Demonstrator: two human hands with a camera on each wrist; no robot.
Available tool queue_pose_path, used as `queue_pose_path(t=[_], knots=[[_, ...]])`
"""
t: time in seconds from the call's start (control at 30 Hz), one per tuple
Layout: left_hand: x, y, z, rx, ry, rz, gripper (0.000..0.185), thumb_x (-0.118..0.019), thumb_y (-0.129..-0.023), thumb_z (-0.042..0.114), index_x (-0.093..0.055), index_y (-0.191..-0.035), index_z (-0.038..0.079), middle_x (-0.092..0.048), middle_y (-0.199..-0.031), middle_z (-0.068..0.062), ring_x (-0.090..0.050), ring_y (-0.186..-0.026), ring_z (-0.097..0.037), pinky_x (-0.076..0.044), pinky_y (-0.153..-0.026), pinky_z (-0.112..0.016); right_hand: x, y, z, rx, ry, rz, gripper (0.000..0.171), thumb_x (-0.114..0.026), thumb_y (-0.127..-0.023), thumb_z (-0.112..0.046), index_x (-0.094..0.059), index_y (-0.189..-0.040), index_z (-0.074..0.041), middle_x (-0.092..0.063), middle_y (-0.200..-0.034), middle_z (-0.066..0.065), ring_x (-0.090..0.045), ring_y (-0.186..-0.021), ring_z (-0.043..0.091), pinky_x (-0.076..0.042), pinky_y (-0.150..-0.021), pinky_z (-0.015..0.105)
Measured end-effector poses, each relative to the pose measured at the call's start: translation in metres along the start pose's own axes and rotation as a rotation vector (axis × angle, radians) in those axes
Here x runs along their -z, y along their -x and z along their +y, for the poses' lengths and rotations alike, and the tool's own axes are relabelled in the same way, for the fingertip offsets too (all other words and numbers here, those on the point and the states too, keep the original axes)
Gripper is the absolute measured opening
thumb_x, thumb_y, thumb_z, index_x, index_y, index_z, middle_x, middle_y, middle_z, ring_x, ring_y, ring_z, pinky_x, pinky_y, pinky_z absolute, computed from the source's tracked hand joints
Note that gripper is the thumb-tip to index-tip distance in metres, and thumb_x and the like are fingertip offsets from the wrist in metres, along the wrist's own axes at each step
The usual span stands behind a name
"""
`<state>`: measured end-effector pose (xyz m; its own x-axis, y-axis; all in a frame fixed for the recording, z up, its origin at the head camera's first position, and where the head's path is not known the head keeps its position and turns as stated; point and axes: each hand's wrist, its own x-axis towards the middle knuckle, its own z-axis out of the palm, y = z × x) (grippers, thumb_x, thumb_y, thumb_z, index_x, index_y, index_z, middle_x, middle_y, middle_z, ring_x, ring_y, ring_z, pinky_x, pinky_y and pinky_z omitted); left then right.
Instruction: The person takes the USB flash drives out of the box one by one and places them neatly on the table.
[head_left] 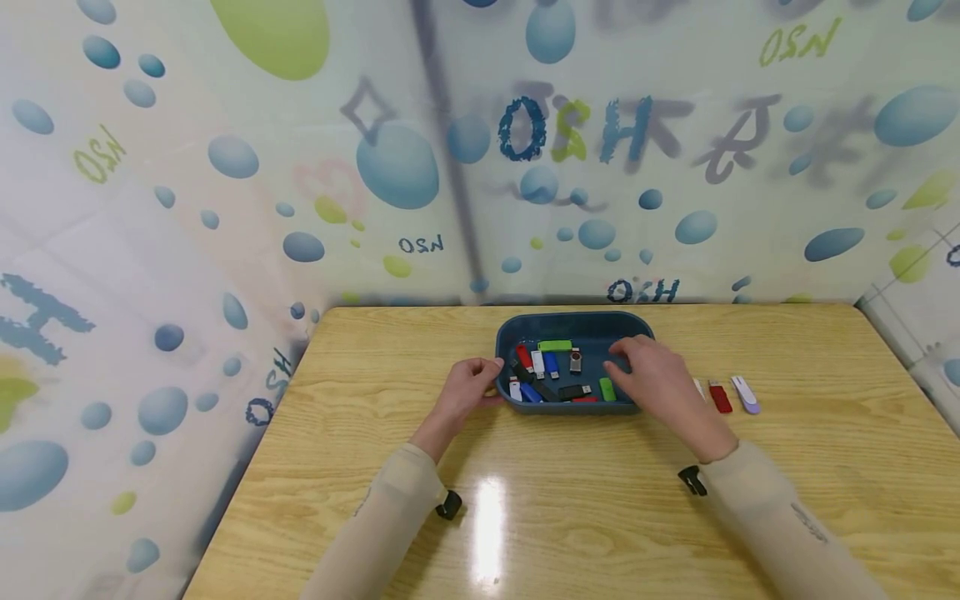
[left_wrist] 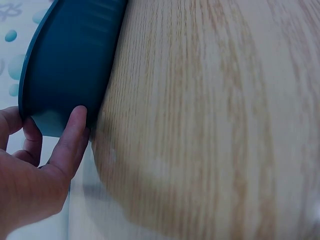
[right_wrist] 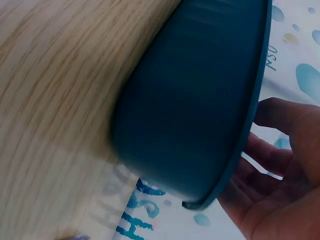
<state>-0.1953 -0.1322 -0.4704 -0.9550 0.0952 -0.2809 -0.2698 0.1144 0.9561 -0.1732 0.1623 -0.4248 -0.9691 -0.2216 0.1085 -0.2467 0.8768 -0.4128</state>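
A dark blue tray [head_left: 570,317] sits at the far middle of the wooden table [head_left: 375,375] and holds several USB sticks: a green one [head_left: 555,345], a red one [head_left: 523,357], a blue one [head_left: 551,363], a black one [head_left: 573,391]. My left hand [head_left: 472,387] grips the tray's left end; in the left wrist view its thumb [left_wrist: 72,135] presses the outer wall of the tray [left_wrist: 70,60]. My right hand [head_left: 648,375] lies over the tray's right part, its loosely bent fingers [right_wrist: 275,150] reaching past the rim [right_wrist: 250,125]. I see nothing held in it.
Just right of the tray a red stick [head_left: 720,397] and a white-lavender stick [head_left: 746,393] lie on the table, with a third one [head_left: 699,387] half hidden by my right wrist. Patterned curtain walls [head_left: 225,208] close in the table's back and sides.
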Motion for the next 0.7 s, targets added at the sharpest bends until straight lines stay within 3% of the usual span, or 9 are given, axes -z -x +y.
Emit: queue_pose_path(t=[0.53,0.7], knots=[[0.001,0.000,-0.001,-0.009,-0.015,-0.015,0.037,-0.060,-0.107,0.029,-0.066,-0.112,-0.008,-0.066,-0.111,-0.016,-0.068,-0.098,-0.022,-0.063,-0.085,-0.040,-0.012,-0.018,-0.007,-0.049,0.054,-0.157,0.034,-0.073,-0.098,-0.022,-0.070,-0.117,0.006,-0.070,-0.107,0.019,-0.066,-0.090,0.030,-0.060,-0.080,0.048],[0.001,0.000,-0.001,-0.005,-0.008,-0.016,0.036,-0.060,-0.107,0.028,-0.066,-0.112,-0.008,-0.066,-0.112,-0.017,-0.068,-0.098,-0.022,-0.063,-0.085,-0.039,-0.014,-0.021,-0.004,-0.058,0.052,-0.227,0.025,-0.074,-0.097,-0.021,-0.071,-0.098,0.003,-0.064,-0.079,0.011,-0.058,-0.068,0.023,-0.051,-0.059,0.036]])
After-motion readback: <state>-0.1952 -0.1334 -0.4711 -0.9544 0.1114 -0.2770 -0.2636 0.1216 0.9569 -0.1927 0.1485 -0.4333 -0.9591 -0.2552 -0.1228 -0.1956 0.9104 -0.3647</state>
